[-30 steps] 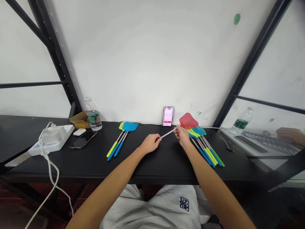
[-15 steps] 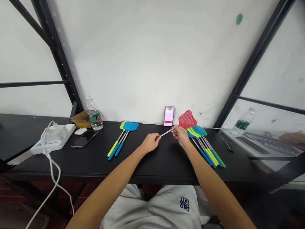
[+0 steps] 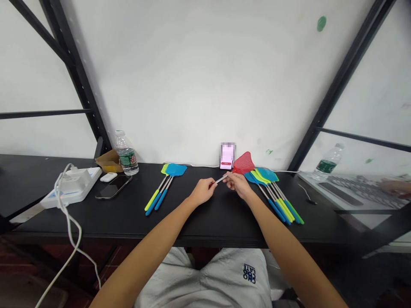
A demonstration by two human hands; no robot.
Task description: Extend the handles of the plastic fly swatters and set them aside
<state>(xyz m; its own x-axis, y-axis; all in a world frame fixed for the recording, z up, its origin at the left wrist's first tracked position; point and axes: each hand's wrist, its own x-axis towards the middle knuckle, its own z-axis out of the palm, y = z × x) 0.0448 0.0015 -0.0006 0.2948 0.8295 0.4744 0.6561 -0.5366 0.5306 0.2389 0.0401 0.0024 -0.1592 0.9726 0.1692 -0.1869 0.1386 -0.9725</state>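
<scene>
Right hand (image 3: 239,185) has moved nearer to the left hand (image 3: 202,191), and the red fly swatter (image 3: 243,163) has its head nearer too; less of the metal shaft (image 3: 221,178) shows between them, so probably it is becoming shorter. Both hands are closed on this swatter, over the counter (image 3: 205,222). Fanned swatters (image 3: 284,209) lie beside the right forearm; three swatters (image 3: 176,170) lie farther left.

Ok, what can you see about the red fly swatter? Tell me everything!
The red fly swatter has a plastic-looking mesh head and a thin, silvery, metal-looking shaft. It slants above the black table, head up and to the right. The left hand grips and hides its lower end; the right hand holds it just below the head.
</scene>
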